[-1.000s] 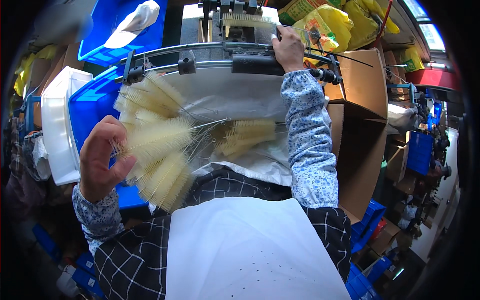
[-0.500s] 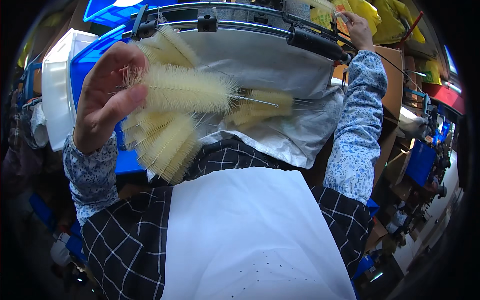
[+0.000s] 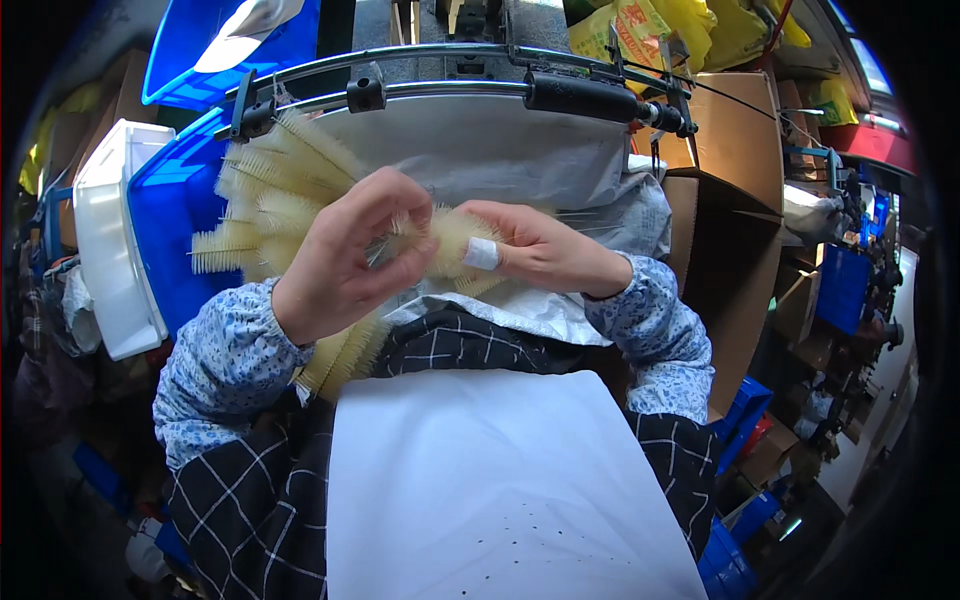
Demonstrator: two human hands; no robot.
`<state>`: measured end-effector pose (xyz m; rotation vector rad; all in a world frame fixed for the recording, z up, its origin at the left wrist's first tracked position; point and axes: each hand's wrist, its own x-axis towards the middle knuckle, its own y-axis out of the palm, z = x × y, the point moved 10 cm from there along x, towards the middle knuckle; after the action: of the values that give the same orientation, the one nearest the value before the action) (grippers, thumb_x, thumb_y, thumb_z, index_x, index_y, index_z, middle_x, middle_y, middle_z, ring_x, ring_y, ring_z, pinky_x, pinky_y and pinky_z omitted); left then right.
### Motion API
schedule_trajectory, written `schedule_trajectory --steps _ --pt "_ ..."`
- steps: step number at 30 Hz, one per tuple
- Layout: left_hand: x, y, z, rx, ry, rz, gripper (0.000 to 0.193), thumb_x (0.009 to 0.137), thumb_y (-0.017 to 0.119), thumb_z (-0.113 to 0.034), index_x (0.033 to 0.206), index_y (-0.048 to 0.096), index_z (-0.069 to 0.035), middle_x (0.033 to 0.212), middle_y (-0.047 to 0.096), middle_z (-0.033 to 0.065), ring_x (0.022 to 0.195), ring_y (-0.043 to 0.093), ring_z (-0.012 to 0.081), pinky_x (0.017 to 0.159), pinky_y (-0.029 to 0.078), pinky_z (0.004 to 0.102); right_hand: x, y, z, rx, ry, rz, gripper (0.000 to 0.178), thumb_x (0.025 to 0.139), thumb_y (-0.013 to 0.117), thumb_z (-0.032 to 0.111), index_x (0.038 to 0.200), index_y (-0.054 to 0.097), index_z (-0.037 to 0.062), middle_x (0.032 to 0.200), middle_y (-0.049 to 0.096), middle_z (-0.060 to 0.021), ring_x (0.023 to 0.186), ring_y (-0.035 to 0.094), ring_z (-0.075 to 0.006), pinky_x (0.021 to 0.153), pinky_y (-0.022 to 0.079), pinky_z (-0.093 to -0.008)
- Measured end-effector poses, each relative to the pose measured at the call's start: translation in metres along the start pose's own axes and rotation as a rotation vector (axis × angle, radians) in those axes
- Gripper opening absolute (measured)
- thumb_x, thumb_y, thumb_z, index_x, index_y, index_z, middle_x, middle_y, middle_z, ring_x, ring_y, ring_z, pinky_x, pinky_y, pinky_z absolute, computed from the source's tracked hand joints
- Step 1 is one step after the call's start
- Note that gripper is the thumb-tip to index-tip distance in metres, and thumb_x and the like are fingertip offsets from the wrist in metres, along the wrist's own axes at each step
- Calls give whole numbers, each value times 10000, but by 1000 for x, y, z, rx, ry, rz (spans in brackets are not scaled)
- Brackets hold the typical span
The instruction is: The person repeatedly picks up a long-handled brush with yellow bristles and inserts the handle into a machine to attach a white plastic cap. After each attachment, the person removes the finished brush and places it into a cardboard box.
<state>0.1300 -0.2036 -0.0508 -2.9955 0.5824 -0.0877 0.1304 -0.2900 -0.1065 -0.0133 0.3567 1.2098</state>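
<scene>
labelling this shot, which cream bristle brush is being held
The bristle brush between the left hand and right hand; the fanned brushes at left lie ungripped.

The pale sheet is overlaid at its left edge by a fan of brushes; near its middle, another bunch is carried, partly hidden from view.

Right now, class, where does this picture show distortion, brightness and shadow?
Head view: the metal rail looks bowed, and black rounds off the corners; head view: the white apron is brightly lit; head view: the cardboard box is deeply shadowed inside.
</scene>
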Motion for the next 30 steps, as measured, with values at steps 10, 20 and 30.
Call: schedule_trajectory --steps 10,20,30 --pt "-100 -14 15 1032 -540 367 534 681 694 -231 1128 438 -90 1080 445 178 875 529 337 745 442 359 -4 -234 34 -1601 -97 -1200 262 785 540 214 1043 577 240 813 575 -29 790 515 -247 697 405 -373" --pt "-93 -30 11 885 -450 134 400 651 593 -29 1030 472 -68 1028 470 166 807 543 343 704 455 374 15 -246 23 -1513 -6 -1104 309 795 502 206 1087 576 271 903 589 -13 868 499 -229 775 361 -381" --pt "-70 -57 -35 790 -324 -54 366 597 643 2 917 468 -24 937 479 144 802 531 331 696 447 337 38 -264 32 -1590 -242 -998 212 802 531 245 996 598 189 955 559 -52 988 456 -248 814 328 -433"
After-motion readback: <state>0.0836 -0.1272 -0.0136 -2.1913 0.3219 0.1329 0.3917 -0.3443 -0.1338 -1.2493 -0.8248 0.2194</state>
